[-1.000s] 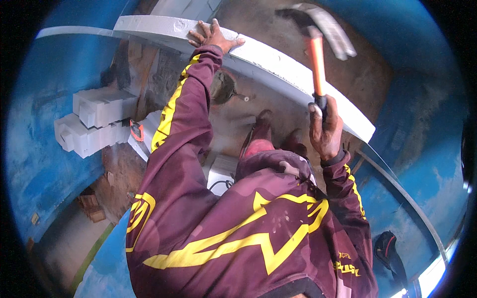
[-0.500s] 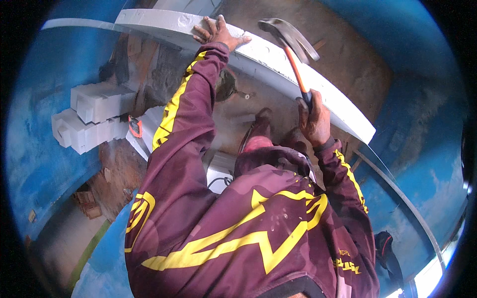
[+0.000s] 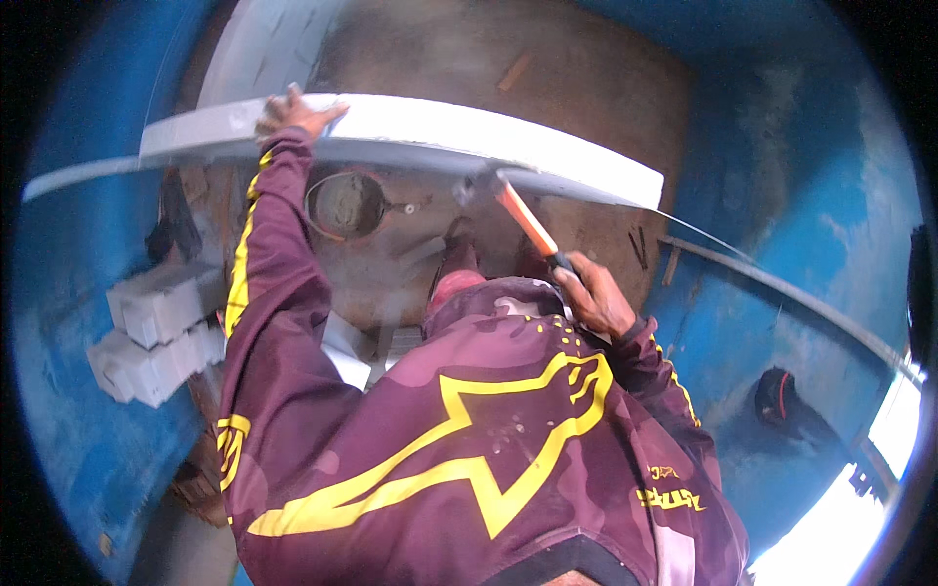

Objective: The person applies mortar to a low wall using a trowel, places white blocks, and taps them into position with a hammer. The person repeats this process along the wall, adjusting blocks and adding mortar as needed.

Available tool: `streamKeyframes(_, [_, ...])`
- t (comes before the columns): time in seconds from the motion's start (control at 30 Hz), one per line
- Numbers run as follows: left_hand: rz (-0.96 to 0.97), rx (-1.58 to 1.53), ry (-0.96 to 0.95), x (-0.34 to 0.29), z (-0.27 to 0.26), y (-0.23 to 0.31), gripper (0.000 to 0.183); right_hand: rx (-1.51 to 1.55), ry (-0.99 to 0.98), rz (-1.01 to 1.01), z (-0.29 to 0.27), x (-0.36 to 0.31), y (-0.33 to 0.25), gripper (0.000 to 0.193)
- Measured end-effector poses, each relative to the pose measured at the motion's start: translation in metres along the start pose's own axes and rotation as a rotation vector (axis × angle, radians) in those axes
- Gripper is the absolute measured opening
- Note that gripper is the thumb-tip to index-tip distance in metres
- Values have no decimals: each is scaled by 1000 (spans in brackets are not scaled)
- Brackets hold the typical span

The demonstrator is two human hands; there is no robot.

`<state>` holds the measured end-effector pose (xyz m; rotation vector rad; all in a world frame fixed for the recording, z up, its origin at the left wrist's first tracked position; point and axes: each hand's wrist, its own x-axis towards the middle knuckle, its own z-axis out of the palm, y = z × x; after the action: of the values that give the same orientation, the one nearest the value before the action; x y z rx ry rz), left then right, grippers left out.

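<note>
A long white wall of light blocks (image 3: 430,121) runs across in front of me, curved by the lens. My left hand (image 3: 296,115) lies over its top edge near the left end, fingers spread, thumb pointing right. In my right hand (image 3: 596,295) is a hammer (image 3: 528,220), gripped by the dark end of its orange handle. The hammer's head is smeared by motion, close to the wall's near face. Whether it touches that face I cannot tell.
Below the wall stands a round bucket (image 3: 347,205) with grey mix in it. White blocks (image 3: 161,308) are stacked at the left. A thin string (image 3: 705,234) runs from the wall's right end. A dark cap (image 3: 775,395) hangs on the blue wall (image 3: 821,322).
The hammer has swung from above the white wall down to its near side, toward me. My left hand still rests on the top edge. The whole view has shifted.
</note>
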<state>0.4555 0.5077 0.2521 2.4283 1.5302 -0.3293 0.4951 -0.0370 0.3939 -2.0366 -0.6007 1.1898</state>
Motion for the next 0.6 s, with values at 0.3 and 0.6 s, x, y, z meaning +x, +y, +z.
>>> streamKeyframes(0.3, [843, 338, -126, -169, 14, 182, 132, 891, 291, 486, -34, -102, 125, 33])
streamKeyframes(0.6, [756, 442, -119, -228, 50, 224, 105, 1341, 431, 324, -65, -92, 227, 25])
